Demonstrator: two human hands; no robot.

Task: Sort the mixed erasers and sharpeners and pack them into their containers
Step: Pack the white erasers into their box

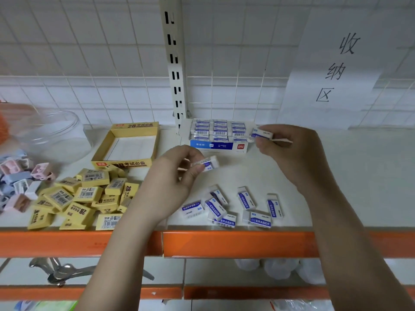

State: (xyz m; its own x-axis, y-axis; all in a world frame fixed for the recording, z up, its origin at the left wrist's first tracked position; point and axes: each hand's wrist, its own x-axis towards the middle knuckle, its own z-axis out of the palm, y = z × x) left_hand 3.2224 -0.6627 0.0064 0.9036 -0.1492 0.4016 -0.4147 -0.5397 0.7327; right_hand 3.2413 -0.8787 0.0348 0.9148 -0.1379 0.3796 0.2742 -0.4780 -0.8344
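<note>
My left hand [173,182] pinches one white-and-blue eraser [208,163] above the shelf. My right hand [289,151] holds another white-and-blue eraser [261,133] beside the right end of the blue-and-white eraser box [219,146], which is packed with rows of the same erasers. Several loose white-and-blue erasers [233,208] lie near the shelf's front edge between my arms. A heap of yellow 2B erasers [83,198] lies at the left, in front of an empty yellow box [129,144]. Pastel sharpeners [20,178] are piled at the far left.
A clear plastic jar [51,135] lies on its side behind the sharpeners. The shelf has an orange front rail [235,243]. A slotted metal upright [175,63] and a paper sign [336,68] stand against the tiled wall. A lower shelf holds metal clips and white containers.
</note>
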